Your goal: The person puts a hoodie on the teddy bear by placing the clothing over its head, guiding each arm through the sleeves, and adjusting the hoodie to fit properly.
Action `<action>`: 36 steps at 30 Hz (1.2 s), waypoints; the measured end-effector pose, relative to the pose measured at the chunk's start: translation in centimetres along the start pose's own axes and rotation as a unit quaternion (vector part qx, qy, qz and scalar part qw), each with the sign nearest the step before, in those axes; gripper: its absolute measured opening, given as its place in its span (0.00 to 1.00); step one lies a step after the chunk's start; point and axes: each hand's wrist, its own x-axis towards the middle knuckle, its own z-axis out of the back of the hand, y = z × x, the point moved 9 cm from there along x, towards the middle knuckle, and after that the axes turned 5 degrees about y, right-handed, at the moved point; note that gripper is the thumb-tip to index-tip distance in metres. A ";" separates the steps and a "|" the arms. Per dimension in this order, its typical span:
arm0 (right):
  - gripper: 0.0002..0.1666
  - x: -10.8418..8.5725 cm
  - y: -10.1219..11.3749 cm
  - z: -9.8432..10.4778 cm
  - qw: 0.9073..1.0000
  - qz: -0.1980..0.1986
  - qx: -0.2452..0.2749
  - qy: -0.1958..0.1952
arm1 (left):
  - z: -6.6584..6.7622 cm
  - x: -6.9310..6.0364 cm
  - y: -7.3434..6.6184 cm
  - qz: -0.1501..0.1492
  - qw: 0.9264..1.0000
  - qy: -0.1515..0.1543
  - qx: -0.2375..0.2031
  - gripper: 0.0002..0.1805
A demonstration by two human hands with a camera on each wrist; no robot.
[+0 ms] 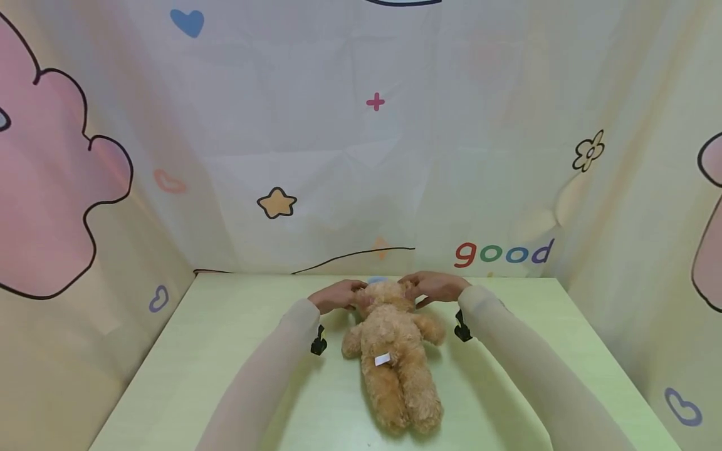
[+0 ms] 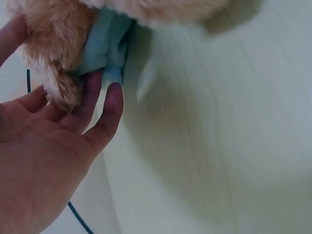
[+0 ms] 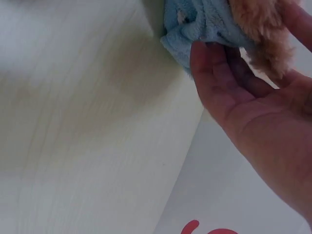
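A light-brown plush teddy bear [image 1: 389, 332] lies on the table with its head at the far end and a small white tag [image 1: 382, 359] near its rump. My left hand [image 1: 336, 295] holds the left side of its head, thumb on the fur and fingers underneath. On the other side, my right hand [image 1: 439, 287] grips the head the same way. Light-blue fluffy cloth [image 2: 108, 41] shows beneath the head in both wrist views; fingertips of each hand touch it. Most of that cloth [image 3: 209, 24] is hidden by the bear.
The pale table [image 1: 225, 369] ends at a back curtain [image 1: 338, 156] printed with a star, hearts and the word "good". More printed curtain [image 1: 648, 219] stands at the sides. A thin dark cord [image 2: 79, 218] shows in the left wrist view.
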 end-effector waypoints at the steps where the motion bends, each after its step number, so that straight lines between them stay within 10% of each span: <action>1: 0.38 0.1 -0.1 -0.1 1.000 0.000 -0.005 -0.001 | -0.1 0.0 -0.1 -0.002 1.000 -0.001 -0.002 0.42; 12: 0.34 0.1 0.5 -0.3 0.996 0.012 -0.075 -0.041 | -0.8 0.5 -0.5 0.000 0.999 -0.013 -0.030 0.36; 20: 0.24 0.1 0.5 -0.5 0.993 0.027 -0.098 -0.058 | -1.1 0.5 -1.2 0.012 0.999 -0.020 0.026 0.35; 26: 0.19 -0.4 1.3 -1.0 0.990 0.047 -0.112 -0.070 | -1.2 0.1 -1.7 -0.007 0.999 -0.033 0.042 0.17; 36: 0.12 -0.7 2.3 -0.7 0.971 0.100 -0.173 -0.134 | -1.2 0.1 -3.1 -0.052 0.990 -0.088 0.092 0.20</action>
